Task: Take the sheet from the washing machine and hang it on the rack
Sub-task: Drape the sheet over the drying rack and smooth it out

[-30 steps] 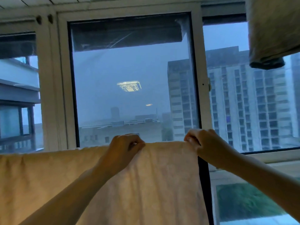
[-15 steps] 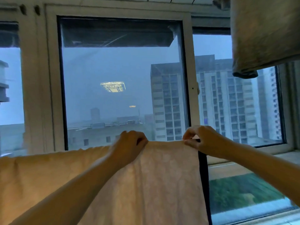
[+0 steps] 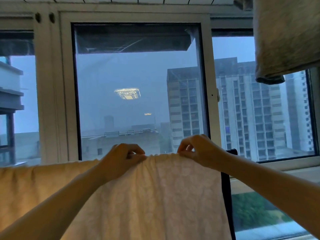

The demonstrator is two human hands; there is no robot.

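A pale patterned sheet (image 3: 152, 196) hangs draped over a rack bar across the lower half of the head view. Only a dark upright end of the rack (image 3: 227, 187) shows at the sheet's right edge; the bar itself is hidden under the cloth. My left hand (image 3: 121, 160) pinches the sheet's top fold near the middle. My right hand (image 3: 199, 149) pinches the same fold a little to the right, near the rack's end. The cloth bunches into small wrinkles between the two hands. The washing machine is out of view.
A large window (image 3: 138, 92) with white frames fills the wall behind the rack, with tall buildings outside. Another grey cloth (image 3: 285, 40) hangs from above at the top right. A white sill (image 3: 285, 166) runs along the lower right.
Both hands have moved closer together along the top fold, gathering the cloth between them. The right hand has shifted left, away from the sheet's right edge. The camera has turned slightly.
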